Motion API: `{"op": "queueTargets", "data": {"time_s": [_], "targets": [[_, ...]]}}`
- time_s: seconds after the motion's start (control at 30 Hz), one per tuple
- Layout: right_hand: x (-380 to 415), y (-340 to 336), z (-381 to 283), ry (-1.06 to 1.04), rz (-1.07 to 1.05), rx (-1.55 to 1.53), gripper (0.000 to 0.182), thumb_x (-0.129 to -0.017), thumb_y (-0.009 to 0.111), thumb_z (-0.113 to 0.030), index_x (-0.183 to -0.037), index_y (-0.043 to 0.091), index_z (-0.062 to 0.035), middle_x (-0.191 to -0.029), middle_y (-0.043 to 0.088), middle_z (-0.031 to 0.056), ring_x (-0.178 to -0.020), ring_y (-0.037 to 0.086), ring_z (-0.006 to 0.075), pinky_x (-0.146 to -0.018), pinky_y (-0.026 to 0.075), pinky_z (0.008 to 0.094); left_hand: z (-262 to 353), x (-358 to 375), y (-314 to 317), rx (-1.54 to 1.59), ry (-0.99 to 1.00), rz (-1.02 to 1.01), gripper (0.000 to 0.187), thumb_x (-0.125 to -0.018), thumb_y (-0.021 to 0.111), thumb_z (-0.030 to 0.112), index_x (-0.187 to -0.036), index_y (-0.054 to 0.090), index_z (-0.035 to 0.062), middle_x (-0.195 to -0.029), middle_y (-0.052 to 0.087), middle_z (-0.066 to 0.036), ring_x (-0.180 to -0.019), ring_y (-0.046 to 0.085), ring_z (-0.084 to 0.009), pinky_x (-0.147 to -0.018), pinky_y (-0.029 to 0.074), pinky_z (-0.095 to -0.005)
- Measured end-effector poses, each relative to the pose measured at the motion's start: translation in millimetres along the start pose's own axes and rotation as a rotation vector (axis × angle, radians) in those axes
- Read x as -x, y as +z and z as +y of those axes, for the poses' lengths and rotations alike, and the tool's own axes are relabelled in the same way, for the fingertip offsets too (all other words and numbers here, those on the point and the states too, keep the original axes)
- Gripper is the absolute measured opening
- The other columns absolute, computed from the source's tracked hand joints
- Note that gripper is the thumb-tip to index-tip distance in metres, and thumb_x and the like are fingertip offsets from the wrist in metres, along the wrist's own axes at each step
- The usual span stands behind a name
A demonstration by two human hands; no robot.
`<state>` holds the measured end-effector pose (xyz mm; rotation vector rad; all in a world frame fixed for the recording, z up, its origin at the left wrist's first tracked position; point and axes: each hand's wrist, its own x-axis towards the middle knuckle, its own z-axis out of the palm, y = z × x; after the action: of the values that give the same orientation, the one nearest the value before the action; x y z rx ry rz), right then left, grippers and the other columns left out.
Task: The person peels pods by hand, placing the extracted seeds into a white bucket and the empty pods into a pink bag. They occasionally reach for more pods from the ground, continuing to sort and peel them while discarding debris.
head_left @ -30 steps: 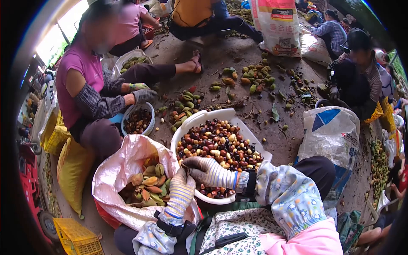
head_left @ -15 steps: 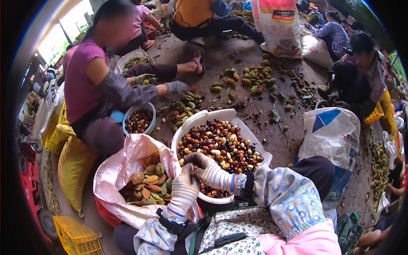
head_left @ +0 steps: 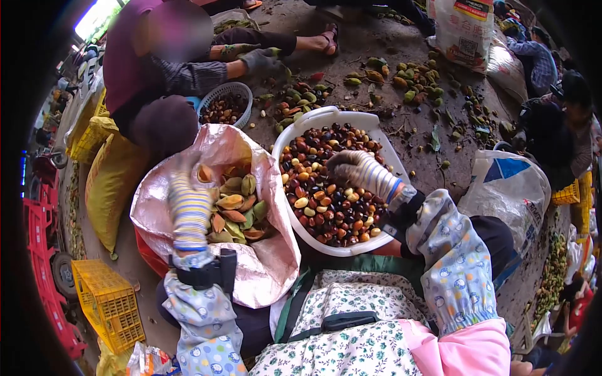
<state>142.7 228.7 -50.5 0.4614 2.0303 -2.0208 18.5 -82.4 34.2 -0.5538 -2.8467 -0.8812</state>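
My left hand (head_left: 190,210), in a striped glove, is over the pink-lined sack (head_left: 276,263). Its fingers are smeared by motion, and a split husk (head_left: 205,173) shows right beside them. Green and brown husks (head_left: 233,202) fill the middle of the sack. Above the white basin (head_left: 394,150), my right hand (head_left: 367,173) has its gloved fingers bent together, low over the nuts. Whatever they may hold is hidden. Brown, black and cream nuts (head_left: 326,210) fill the basin.
Across from me a person in a purple top sits by a white basket (head_left: 249,103) of nuts. Fruit piles (head_left: 420,84) lie on the floor beyond the basin. A yellow crate (head_left: 110,304) stands at left, a white sack (head_left: 501,188) at right.
My hands were together between sack and basin. Now they are apart, the left over the husks, the right farther over the nuts. The view has tilted down.
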Motion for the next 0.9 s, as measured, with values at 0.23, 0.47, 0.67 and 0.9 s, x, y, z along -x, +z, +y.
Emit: {"op": "queueTargets", "data": {"time_s": [0.23,0.47,0.67,0.9], "targets": [[-18,-5,69,-0.038,0.318,0.833,0.051,-0.080,0.063,-0.025,-0.127,0.048,-0.0113,-0.121,0.053,0.0189,-0.110,0.051,0.0374,-0.092,0.044,0.0432,-3,3,-2,0.103,0.029,0.209,0.040,-0.081,0.053,0.001,-0.120,0.055,0.0097,-0.137,0.037,-0.019,-0.130,0.035,-0.0334,-0.105,0.031,-0.0385],[20,51,52,-0.167,0.134,1.120,0.055,-0.074,0.065,-0.024,-0.125,0.049,-0.0134,-0.135,0.038,0.0182,-0.114,0.046,0.0419,-0.092,0.043,0.0462,28,14,18,0.070,0.138,-0.124,0.039,-0.080,0.062,0.008,-0.118,0.055,0.0054,-0.131,0.043,-0.019,-0.124,0.041,-0.0335,-0.102,0.036,-0.0378],[17,-26,-17,-0.137,-0.088,0.963,0.026,-0.075,0.064,-0.023,-0.098,0.068,-0.0119,-0.086,0.067,0.0124,-0.082,0.065,0.0271,-0.076,0.050,0.0356,44,16,12,0.215,0.095,-0.265,0.034,-0.084,0.060,0.011,-0.117,0.056,0.0056,-0.121,0.050,-0.014,-0.104,0.056,-0.0261,-0.075,0.055,-0.0322],[109,-142,-147,-0.203,0.107,0.434,0.038,-0.093,0.052,-0.034,-0.117,0.056,-0.0039,-0.087,0.062,0.0010,-0.076,0.060,0.0067,-0.064,0.051,0.0207,60,25,25,0.347,0.192,-0.364,0.030,-0.087,0.056,0.010,-0.116,0.056,0.0044,-0.107,0.061,-0.013,-0.099,0.059,-0.0216,-0.089,0.044,-0.0321]]}}
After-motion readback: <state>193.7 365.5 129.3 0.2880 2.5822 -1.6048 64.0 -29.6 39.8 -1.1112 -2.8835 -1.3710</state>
